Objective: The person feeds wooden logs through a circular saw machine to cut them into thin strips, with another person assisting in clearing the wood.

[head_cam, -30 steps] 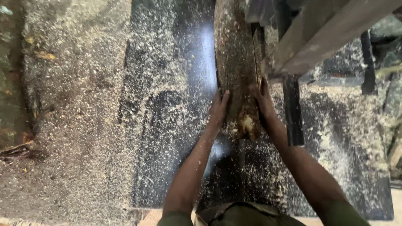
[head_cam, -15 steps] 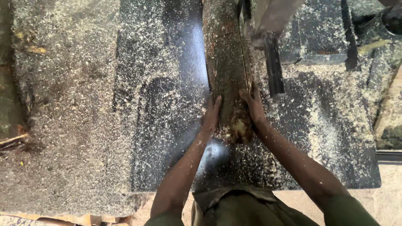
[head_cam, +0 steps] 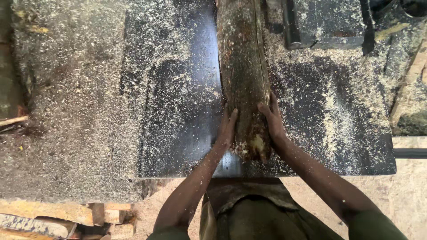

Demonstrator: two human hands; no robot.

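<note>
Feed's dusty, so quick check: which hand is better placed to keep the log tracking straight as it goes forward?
Probably the right hand: it lies higher along the log, fingers spread on top. The left hand only presses its side.

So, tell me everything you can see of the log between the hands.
The log is a rough, dark brown length of round wood dusted with sawdust, its pale cut end facing the person. It lies flat on the black table, running away out of the top of the view. The left hand and right hand press its two sides near the end.
</note>
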